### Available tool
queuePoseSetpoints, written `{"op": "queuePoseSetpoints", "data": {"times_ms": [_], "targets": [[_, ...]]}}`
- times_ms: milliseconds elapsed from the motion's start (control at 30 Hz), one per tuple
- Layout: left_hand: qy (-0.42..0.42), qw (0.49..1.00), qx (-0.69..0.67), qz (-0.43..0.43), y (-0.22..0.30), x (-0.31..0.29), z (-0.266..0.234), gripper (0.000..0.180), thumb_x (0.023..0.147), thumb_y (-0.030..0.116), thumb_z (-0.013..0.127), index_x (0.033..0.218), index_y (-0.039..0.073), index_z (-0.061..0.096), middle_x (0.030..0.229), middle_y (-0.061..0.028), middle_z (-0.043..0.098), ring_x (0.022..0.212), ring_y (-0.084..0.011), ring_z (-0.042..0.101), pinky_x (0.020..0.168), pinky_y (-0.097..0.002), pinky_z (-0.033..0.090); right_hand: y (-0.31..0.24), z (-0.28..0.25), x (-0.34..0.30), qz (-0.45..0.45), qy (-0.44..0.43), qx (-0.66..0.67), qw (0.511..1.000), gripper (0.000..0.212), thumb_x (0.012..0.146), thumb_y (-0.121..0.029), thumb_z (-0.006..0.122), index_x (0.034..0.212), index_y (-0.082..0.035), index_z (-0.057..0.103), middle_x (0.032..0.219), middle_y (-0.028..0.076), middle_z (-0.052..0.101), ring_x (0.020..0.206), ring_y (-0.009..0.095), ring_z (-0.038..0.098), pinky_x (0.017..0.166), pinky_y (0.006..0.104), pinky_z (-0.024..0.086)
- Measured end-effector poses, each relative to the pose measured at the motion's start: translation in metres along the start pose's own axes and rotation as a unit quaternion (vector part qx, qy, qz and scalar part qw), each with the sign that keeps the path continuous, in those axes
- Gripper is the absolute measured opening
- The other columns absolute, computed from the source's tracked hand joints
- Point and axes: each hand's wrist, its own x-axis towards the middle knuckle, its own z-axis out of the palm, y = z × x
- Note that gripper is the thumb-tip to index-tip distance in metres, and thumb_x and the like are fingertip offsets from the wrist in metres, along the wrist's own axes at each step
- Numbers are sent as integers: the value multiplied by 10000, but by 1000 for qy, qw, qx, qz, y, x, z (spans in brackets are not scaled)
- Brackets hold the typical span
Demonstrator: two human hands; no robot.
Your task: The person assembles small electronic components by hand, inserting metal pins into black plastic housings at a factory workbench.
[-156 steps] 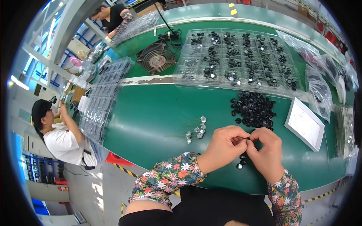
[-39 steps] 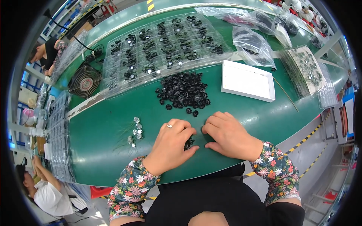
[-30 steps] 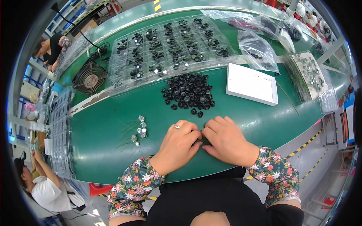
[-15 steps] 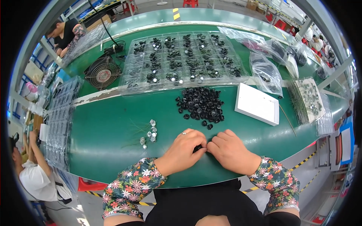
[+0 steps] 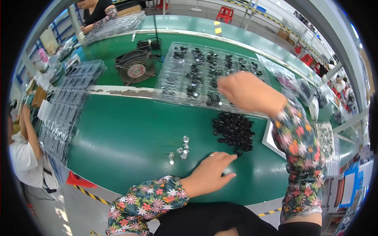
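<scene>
My left hand (image 5: 212,173) lies low over the green bench with thumb and fingers apart, its fingertips at a small black round part (image 5: 238,152) on the near edge of a pile of black parts (image 5: 235,131). My right hand (image 5: 250,92) is raised over the right half of a clear compartment tray (image 5: 159,94). Its fingers are curled together and slightly blurred; whatever is between them is hidden. Clusters of black parts, some with shiny pale discs, sit in the tray's compartments. Left of my left hand lie several small silvery faceted pieces (image 5: 184,151) with thin strands.
A round-grilled fan (image 5: 136,70) stands left of the tray. Empty-looking clear trays (image 5: 71,106) are stacked at the left. My right sleeve partly covers a white box (image 5: 271,137). Plastic bags (image 5: 283,74) lie at the back right. Co-workers (image 5: 29,153) sit at the left and far left.
My hands, together over a small black part before, are now apart. The right has gone up and over the tray; the left reaches the pile's near edge. The view has shifted.
</scene>
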Motion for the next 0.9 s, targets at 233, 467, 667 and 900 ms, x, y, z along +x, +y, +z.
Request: {"op": "queuePoseSetpoints", "data": {"times_ms": [233,467,667,900], "targets": [[-34,999,-36,15,0,1,5,428,793,107,651,1180,-24,524,1115,-161,547,1061,-339,506,908,-403,432,42,58,137,101,102,-42,989,224,865,-196,480,888,-49,648,873,183,658,847,370,627,737,483,493],[-13,999,-44,14,-3,-1,9,425,744,52,670,1138,-34,537,1077,-145,540,1062,-327,504,911,-401,438,47,107,145,89,131,-243,957,193,834,-185,490,828,-113,669,882,95,650,878,262,610,750,430,439],[-25,999,-19,25,-4,4,9,391,738,56,676,1101,-32,561,1068,-140,541,1050,-322,516,874,-396,464,44,96,134,88,117,-275,950,214,858,-200,484,861,-110,678,939,72,637,936,244,591,780,428,419],[-23,999,-2,41,-4,6,12,329,744,56,662,1055,-5,572,1042,-132,537,1016,-327,524,845,-409,471,44,99,131,111,30,-243,963,237,867,-189,482,985,-131,680,1025,46,618,1009,236,565,828,450,409]]}}
